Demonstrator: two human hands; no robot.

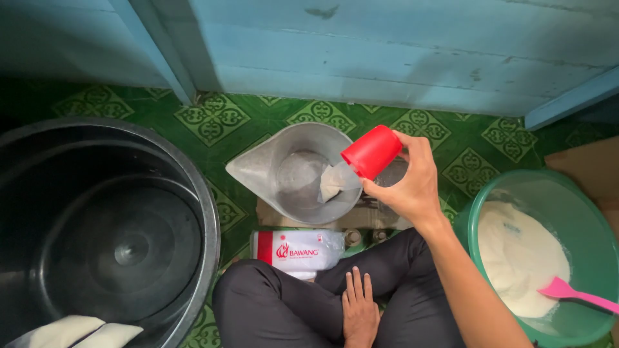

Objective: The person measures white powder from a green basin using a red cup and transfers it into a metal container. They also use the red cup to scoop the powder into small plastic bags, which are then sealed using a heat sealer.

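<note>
Black and very big, the tub [97, 238] sits on the green patterned floor [213, 119], with white filled bags [77, 333] at its bottom edge. On the other side is a green bowl [590, 238] full of white powder [516, 258], and a pink scoop [577, 295] lies in it. Between them is a grey metal pan [293, 169], close to the blue wall [387, 51]. A white and red packet [296, 250] lies just below the pan, by the person's knees. The right hand [406, 183] holds a red cup [372, 151] tipped over the pan, and white powder spills from it into a small clear bag [332, 183] there. The left hand [359, 312] lies flat and open on the black trousers [277, 309], holding nothing.
</note>
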